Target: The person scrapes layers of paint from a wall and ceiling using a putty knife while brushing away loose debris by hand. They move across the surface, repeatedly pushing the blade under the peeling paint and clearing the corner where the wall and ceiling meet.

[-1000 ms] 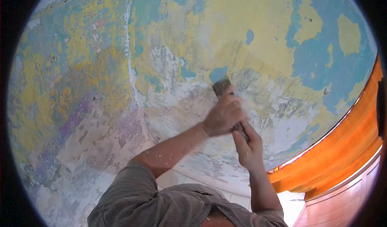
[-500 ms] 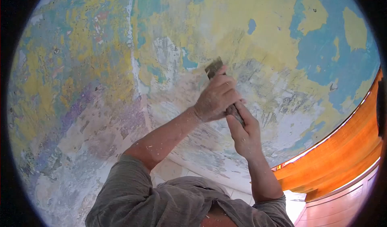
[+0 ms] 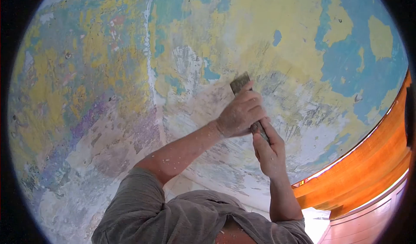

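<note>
A paint scraper [image 3: 240,82] with a flat, dirty blade slants up and to the left against the patchy painted wall [image 3: 286,14]. My left hand [image 3: 242,112] is wrapped round it just behind the blade, one finger stretched along toward the blade. Lower on the handle [image 3: 259,130], my right hand [image 3: 271,153] grips near its end. The blade overlaps a scraped zone where yellow paint gives way to pale, grey-streaked plaster [image 3: 303,105]. Pale flakes dot my left forearm [image 3: 182,151].
Left of my hands a whitish corner seam [image 3: 149,62] runs down the wall. Blue paint patches [image 3: 346,66] remain at the right. An orange curtain [image 3: 359,170] hangs at the lower right, beside pinkish boards [image 3: 364,222].
The view has shifted, so wall, hands and scraper appear lower and farther right. Against the wall, the scraper has moved only slightly. Its blade, blurred before, is now sharper. Both hands keep their grip.
</note>
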Demonstrator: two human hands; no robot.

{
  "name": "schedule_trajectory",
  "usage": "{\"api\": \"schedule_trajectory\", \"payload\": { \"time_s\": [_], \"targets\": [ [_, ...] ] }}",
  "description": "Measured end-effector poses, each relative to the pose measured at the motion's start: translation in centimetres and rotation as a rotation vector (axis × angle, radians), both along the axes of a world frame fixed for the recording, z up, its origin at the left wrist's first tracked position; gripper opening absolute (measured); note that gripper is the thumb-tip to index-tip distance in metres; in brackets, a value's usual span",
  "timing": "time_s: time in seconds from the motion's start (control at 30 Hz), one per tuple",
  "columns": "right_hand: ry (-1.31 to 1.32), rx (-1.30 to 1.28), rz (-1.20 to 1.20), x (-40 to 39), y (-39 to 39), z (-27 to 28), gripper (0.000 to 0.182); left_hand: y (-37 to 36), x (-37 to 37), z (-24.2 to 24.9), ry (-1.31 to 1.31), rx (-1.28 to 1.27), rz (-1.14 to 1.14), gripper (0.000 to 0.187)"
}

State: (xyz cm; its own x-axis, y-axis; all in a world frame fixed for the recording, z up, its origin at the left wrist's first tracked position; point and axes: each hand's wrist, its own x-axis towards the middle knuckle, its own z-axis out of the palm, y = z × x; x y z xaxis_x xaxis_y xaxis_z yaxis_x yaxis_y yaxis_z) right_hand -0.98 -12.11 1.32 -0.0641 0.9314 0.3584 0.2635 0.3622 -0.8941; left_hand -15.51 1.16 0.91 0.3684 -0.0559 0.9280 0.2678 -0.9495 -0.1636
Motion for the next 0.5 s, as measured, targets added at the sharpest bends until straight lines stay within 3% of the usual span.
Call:
{"api": "schedule_trajectory", "payload": {
  "time_s": [0.03, 0.1, 0.2, 0.3, 0.43, 0.5],
  "targets": [
    [-0.004, 0.003, 0.006, -0.5, 0.1, 0.1, 0.052, -0.1, 0.3, -0.8, -0.038, -0.032, -0.022, 0.028],
    [-0.269, 0.168, -0.090, -1.8, 0.3, 0.0, 0.049, 0.7, -0.2, -1.7, -0.079, -0.063, -0.039, 0.028],
    [-0.430, 0.209, -0.120, -2.9, 2.2, 0.0, 0.047, 1.6, -1.8, -1.7, -0.116, 0.029, 0.078, 0.026],
    [-0.404, 0.159, -0.072, -3.0, 0.6, 1.8, 0.047, 0.5, -1.7, -1.7, -0.117, -0.021, 0.046, 0.027],
    [-0.297, 0.280, -0.092, -2.4, 1.2, -0.6, 0.047, 1.1, -1.6, -2.6, -0.114, -0.033, 0.000, 0.027],
    [-0.571, 0.226, -0.145, -3.8, 3.4, -0.4, 0.047, 2.2, -3.5, -3.1, -0.064, -0.031, 0.053, 0.025]
  ]
}}
